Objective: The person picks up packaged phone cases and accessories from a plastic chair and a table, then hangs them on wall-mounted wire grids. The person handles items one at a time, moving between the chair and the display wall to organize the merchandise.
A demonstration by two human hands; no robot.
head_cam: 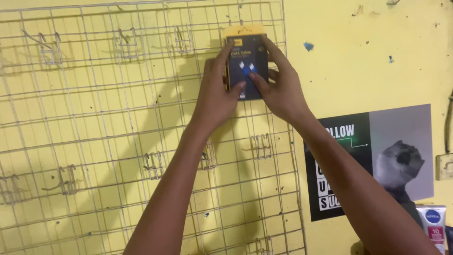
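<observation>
Cable pack, dark with a yellow top tab, held flat against the wire grid near its upper right corner, blue connectors visible through the front. Gripped from both sides: left hand clasped on the left edge with forefinger up along the front and thumb across the lower face; right hand clasped on the right edge, fingers over the top corner, thumb meeting the other at the pack's middle. Whether hung on a hook or only pressed there, impossible to tell.

Bare hooks spread across the grid in rows, nothing on them. Yellow wall behind, marked with small blue spots. Dark poster low on the right, partly covered by the right forearm. White tube at the bottom right corner. Pale switch box at the right edge.
</observation>
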